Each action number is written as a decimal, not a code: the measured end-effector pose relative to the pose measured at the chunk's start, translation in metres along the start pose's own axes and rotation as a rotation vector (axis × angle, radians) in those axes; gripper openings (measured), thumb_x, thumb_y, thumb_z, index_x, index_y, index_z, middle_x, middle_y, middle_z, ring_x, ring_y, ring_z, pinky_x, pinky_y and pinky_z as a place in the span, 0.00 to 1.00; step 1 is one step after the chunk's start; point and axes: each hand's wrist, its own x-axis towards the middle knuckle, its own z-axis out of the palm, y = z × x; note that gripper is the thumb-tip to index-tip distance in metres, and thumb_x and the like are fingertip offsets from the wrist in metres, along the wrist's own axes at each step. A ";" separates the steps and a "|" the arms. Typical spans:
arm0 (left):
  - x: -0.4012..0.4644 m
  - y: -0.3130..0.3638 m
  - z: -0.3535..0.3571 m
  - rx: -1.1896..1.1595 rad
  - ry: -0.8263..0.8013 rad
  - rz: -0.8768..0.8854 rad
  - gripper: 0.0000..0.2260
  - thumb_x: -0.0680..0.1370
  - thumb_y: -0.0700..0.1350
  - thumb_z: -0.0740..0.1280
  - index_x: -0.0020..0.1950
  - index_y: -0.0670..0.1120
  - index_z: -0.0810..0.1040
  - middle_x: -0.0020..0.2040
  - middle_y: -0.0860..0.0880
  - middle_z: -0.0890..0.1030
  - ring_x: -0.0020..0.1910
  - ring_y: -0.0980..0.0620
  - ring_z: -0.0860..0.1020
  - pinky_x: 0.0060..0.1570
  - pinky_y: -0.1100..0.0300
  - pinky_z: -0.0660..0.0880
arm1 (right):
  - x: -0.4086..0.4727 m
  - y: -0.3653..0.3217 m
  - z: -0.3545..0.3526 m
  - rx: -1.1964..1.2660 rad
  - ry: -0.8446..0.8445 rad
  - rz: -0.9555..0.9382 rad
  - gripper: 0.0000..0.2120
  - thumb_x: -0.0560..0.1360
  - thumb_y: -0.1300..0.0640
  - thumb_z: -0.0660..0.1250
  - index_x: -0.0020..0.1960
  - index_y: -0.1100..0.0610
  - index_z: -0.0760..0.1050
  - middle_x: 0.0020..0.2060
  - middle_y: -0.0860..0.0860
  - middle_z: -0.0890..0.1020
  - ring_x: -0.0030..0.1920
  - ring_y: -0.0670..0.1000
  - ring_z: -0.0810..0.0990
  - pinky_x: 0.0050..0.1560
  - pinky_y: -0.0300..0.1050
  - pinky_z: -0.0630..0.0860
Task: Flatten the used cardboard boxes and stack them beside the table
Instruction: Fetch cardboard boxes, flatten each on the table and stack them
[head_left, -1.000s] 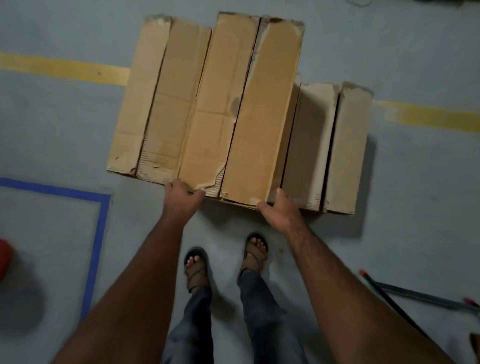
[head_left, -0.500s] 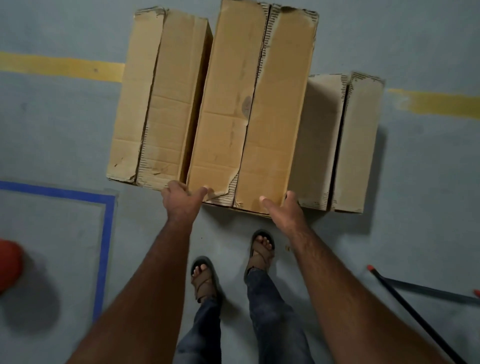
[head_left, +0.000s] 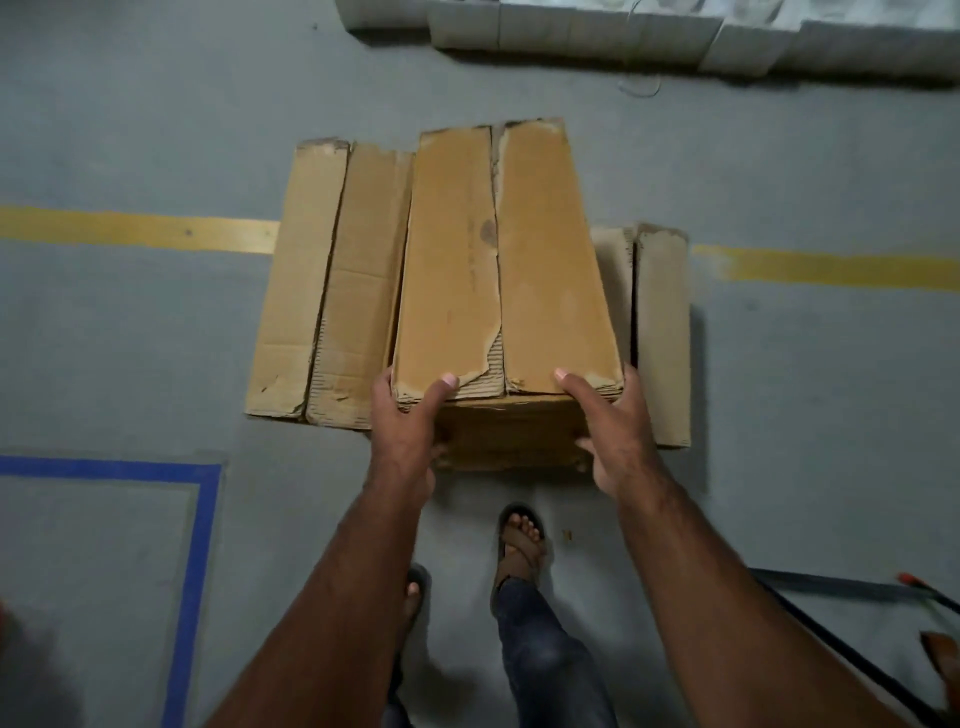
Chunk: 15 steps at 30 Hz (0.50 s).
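A worn brown cardboard box (head_left: 504, 270) with several long flaps lies on the grey floor in front of me. Its two middle flaps are raised toward me, and its brown end wall (head_left: 511, 434) shows beneath them. My left hand (head_left: 408, 423) grips the near left corner of the raised part, thumb on top. On the near right corner, my right hand (head_left: 610, 423) holds the same way, thumb over the flap edge. Side flaps lie flat at the left (head_left: 322, 280) and right (head_left: 662, 332).
A yellow line (head_left: 140, 228) crosses the floor under the box. Blue tape (head_left: 195, 545) marks a corner at lower left. White blocks (head_left: 571, 31) line the far edge. A dark rod with a red tip (head_left: 852, 587) lies at lower right. My sandalled feet (head_left: 519, 540) stand just behind the box.
Both hands have closed onto the near corners of the middle flaps and lifted that part up toward me. The view has tilted, bringing the white blocks in.
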 end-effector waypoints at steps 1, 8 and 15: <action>-0.014 0.007 -0.006 -0.043 -0.017 -0.016 0.38 0.71 0.52 0.80 0.76 0.59 0.65 0.70 0.48 0.72 0.66 0.42 0.73 0.56 0.34 0.79 | -0.016 -0.007 -0.002 0.012 -0.003 -0.022 0.49 0.67 0.42 0.81 0.80 0.44 0.58 0.73 0.49 0.71 0.70 0.56 0.72 0.63 0.63 0.74; -0.132 0.060 -0.077 -0.095 -0.184 0.084 0.32 0.72 0.48 0.79 0.71 0.59 0.68 0.65 0.49 0.74 0.65 0.42 0.75 0.60 0.34 0.77 | -0.183 -0.025 -0.017 0.058 0.105 -0.210 0.59 0.56 0.29 0.80 0.80 0.40 0.58 0.76 0.48 0.68 0.73 0.57 0.70 0.67 0.66 0.74; -0.280 0.112 -0.114 0.018 -0.558 0.350 0.38 0.65 0.54 0.82 0.70 0.61 0.69 0.65 0.50 0.76 0.62 0.43 0.78 0.55 0.40 0.81 | -0.375 -0.020 -0.072 0.361 0.330 -0.460 0.31 0.69 0.45 0.80 0.68 0.37 0.71 0.61 0.47 0.82 0.59 0.52 0.83 0.55 0.58 0.83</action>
